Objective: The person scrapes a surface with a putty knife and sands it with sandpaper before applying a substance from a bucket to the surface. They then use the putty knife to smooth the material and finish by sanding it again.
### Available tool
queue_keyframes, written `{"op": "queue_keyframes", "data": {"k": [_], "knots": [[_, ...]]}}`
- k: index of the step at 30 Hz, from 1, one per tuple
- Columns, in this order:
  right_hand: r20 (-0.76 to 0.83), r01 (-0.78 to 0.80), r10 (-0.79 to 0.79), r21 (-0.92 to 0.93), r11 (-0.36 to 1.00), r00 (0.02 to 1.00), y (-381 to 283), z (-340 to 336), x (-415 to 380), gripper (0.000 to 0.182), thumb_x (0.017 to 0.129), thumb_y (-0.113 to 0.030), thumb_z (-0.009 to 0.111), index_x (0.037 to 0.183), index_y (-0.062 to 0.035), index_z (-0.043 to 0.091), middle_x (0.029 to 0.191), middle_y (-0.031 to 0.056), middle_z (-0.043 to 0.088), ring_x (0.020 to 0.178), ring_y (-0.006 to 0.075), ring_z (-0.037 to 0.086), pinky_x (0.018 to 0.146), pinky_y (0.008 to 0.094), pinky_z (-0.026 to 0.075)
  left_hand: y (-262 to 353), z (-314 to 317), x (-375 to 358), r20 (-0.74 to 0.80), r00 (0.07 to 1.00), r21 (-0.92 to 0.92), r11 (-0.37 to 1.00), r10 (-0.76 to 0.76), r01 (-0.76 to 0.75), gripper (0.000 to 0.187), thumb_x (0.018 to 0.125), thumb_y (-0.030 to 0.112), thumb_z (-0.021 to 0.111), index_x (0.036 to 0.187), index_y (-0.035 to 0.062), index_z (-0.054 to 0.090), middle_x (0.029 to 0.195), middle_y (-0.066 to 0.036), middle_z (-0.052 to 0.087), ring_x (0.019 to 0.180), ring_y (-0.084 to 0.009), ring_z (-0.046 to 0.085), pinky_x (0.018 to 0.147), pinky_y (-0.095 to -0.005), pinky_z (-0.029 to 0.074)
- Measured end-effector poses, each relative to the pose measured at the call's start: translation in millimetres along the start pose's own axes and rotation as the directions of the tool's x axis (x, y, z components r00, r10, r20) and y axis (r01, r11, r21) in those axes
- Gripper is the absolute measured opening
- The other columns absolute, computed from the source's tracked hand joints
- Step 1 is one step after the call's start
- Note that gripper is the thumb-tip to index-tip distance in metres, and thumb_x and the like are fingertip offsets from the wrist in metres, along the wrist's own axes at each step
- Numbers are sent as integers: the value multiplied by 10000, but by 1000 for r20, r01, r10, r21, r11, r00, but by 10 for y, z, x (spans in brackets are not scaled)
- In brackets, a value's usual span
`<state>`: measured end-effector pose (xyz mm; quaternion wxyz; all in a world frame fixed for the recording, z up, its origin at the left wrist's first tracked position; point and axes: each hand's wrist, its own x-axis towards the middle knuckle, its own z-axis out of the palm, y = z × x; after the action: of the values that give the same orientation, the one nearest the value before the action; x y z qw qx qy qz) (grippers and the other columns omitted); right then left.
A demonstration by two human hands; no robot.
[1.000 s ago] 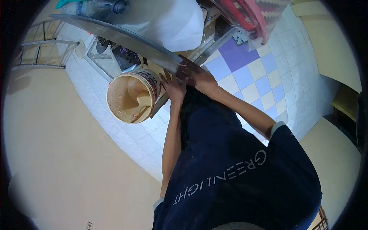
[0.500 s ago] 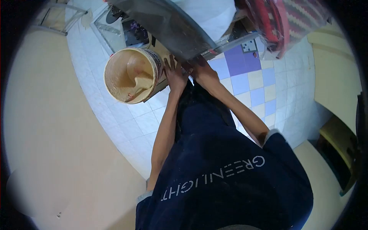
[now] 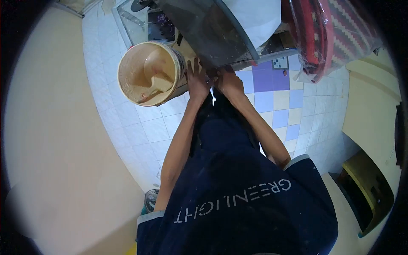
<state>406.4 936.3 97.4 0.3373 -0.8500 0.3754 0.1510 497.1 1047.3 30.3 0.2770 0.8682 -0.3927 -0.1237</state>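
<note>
A large dark-grey, curved panel (image 3: pixel 199 32) leans across the top of the view, its lower corner over my hands. My left hand (image 3: pixel 197 85) lies at that corner with its fingers stretched apart, right beside a bucket. Close by, my right hand (image 3: pixel 230 85) has its fingers bent in under the panel's lower edge; the fingertips are hidden, and I cannot tell what they hold. The round, cream-coloured bucket (image 3: pixel 127 80) is smeared inside, and a pale brush-like tool (image 3: pixel 159 85) rests in it.
A white sheet-like surface (image 3: pixel 255 19) and a plastic-wrapped red striped bundle (image 3: pixel 327 38) are at the upper right. A framed glass pane (image 3: pixel 127 25) lies at the upper left. Tiled floor (image 3: pixel 148 131) spreads below, a beige wall (image 3: pixel 51 140) left, a yellow-edged dark opening (image 3: pixel 365 187) right.
The view has shifted slightly, so the panel and striped bundle appear farther right and the bucket a little higher. Both hands stay at the panel's lower corner.
</note>
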Motion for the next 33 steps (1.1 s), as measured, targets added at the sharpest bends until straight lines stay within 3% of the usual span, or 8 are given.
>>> {"op": "queue_keyframes", "data": {"k": [4,10,13,16,20,26,28,33], "knots": [[-376,406,-374,5,914,848,177,59,-50,384,913,-328,529,1247,-143,571,1231,223,566,961,455,607,795,512,507,-20,-58,70,-4,1000,32,999,11,-11,750,719,336,769,1371,102,482,1543,-164,251,1388,-477,211,1091,-608,237],[120,6,-4,-15,1000,993,-123,-263,-43,363,954,-260,458,1281,-139,559,1340,256,469,994,448,599,823,508,510,26,-83,98,-61,998,-53,998,32,-35,744,713,315,778,1370,122,488,1550,-162,235,1389,-478,211,1079,-616,254],[-458,464,-417,-11,886,785,18,-60,-32,311,921,-259,514,1176,-95,583,1088,254,627,993,429,605,791,517,504,-12,-22,63,-31,999,-9,1000,13,-13,679,734,291,762,1337,106,512,1533,-179,262,1382,-490,207,1081,-617,246],[111,-92,90,11,996,990,-168,-228,136,389,934,-255,503,1308,-156,535,1237,252,561,1045,417,593,801,515,502,-23,-32,33,-51,997,-18,998,62,-63,672,732,301,766,1327,104,522,1543,-179,241,1380,-497,206,1081,-618,248],[-313,237,-224,2,972,923,275,268,-99,340,903,-267,543,1209,-123,579,1085,253,625,949,430,623,751,523,515,-40,-29,43,-33,997,-15,998,63,-64,640,764,345,745,1309,89,529,1532,-201,247,1378,-510,193,1079,-620,239],[131,-81,91,-80,994,987,95,11,87,377,937,-265,511,1287,-135,560,1192,241,600,999,436,616,805,510,518,-90,60,-108,-18,997,5,998,70,-70,653,769,375,740,1314,90,522,1539,-201,234,1386,-509,174,1073,-636,224],[-463,395,-430,-177,901,775,367,307,28,350,903,-284,552,1194,-92,583,1084,255,632,972,452,613,807,512,514,-94,31,52,-25,997,10,997,74,-73,674,763,382,747,1323,91,513,1540,-199,231,1394,-505,158,1081,-640,212],[-60,101,-104,-49,994,993,161,52,211,536,878,-211,574,1399,-161,457,864,215,681,792,387,673,669,476,553,-144,56,54,21,993,18,993,115,-115,718,789,403,730,1389,113,463,1531,-228,231,1388,-527,141,1089,-631,211]]}}
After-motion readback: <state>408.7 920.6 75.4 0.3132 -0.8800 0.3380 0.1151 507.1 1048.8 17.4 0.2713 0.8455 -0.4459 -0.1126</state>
